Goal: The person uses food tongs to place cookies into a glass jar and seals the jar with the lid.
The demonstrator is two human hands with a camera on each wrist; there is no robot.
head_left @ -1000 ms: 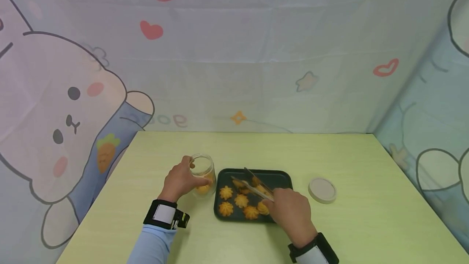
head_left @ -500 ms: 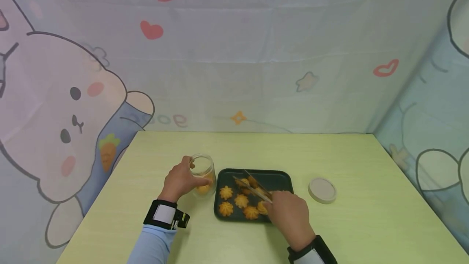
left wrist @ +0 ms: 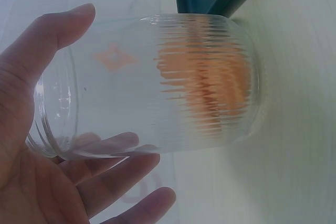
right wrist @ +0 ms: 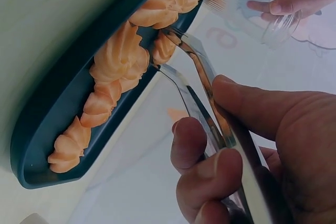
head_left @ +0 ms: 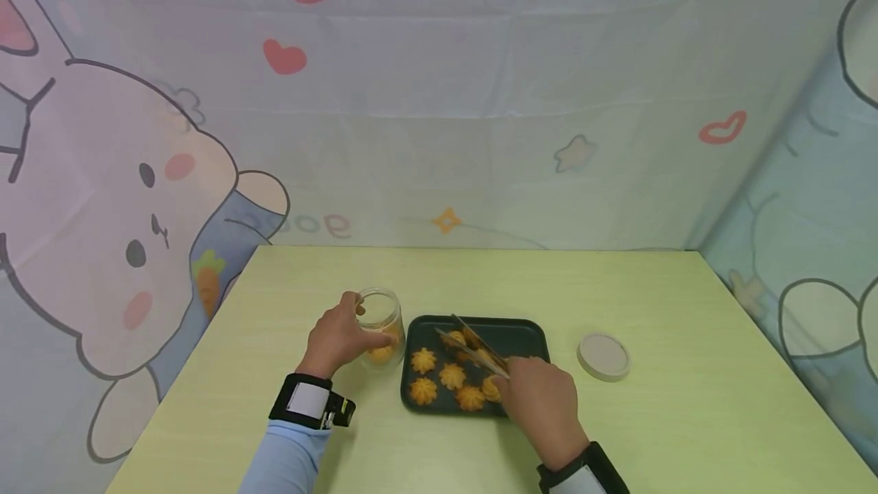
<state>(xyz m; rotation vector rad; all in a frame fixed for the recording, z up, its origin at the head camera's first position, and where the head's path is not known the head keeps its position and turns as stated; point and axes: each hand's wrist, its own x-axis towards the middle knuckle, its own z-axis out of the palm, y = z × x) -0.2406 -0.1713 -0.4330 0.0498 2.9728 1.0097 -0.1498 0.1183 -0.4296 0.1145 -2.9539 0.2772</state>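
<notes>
Silver tongs (right wrist: 203, 72) gripped in right hand (head_left: 546, 405), spread around a cookie (right wrist: 164, 49) on dark tray (head_left: 523, 336); beside it, glass jar (left wrist: 142, 87) held in left hand (head_left: 338, 341). Likely picking up; next needs gentle squeezing.

Left hand (head_left: 338, 338) curved in a wide grip, thumb (left wrist: 63, 27) facing the spread fingers (left wrist: 121, 176); right hand (head_left: 545, 399) gripping, its fingers bent toward the thumb; forearms (head_left: 286, 456) slanting inward

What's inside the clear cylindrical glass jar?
In the clear cylindrical glass jar, ridged golden-orange cookies lie at the bottom. Any behind the front ones are covered, so the count is unclear.
</notes>
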